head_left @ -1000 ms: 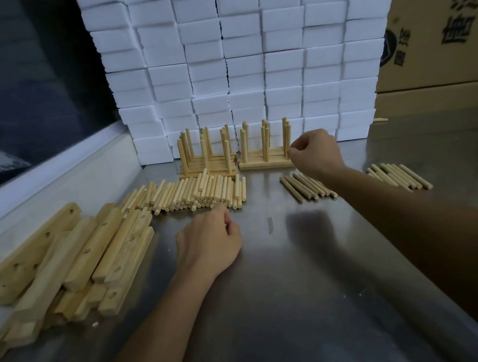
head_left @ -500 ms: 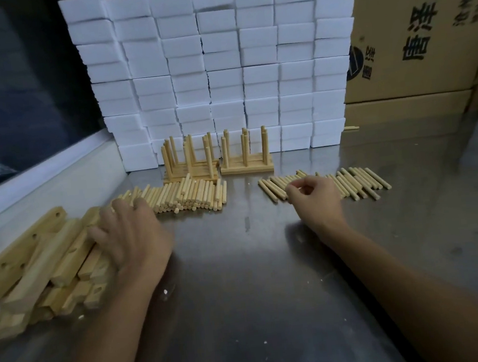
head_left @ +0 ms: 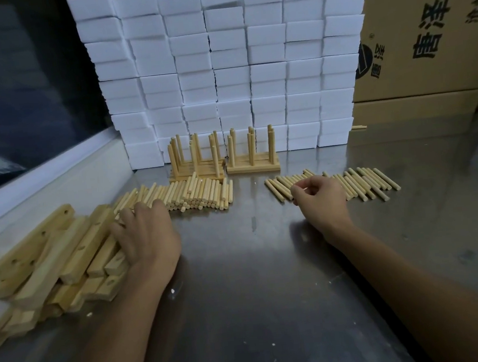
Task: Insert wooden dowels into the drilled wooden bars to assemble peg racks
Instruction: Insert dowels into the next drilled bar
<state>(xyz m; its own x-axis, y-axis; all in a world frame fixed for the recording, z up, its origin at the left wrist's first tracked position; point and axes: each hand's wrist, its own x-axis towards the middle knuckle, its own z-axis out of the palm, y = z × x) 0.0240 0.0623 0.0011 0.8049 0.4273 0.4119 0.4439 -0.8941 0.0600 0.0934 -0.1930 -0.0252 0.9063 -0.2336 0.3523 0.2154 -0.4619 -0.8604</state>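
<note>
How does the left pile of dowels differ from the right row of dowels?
The left pile holds many more dowels, heaped in layers; the right row is a single layer. The left pile lies before the racks; the right row lies to their right. The left hand reaches the bars; the right hand is over the right row. Both are light wood on the table.

This looks like a small workshop or packing room where goods are made by hand in quantity. Under both hands is a bare metal worktable (head_left: 259, 310), and beyond the hands stands a wall of identical white foam blocks (head_left: 229, 65), with printed cardboard cartons (head_left: 422, 32) behind it to the right. Many equal parts lie in batches: a pile of drilled wooden bars (head_left: 44, 263) at the left hand (head_left: 146, 236), rows of dowels (head_left: 192, 195) ahead, and finished peg racks (head_left: 223, 156) behind them.
</note>
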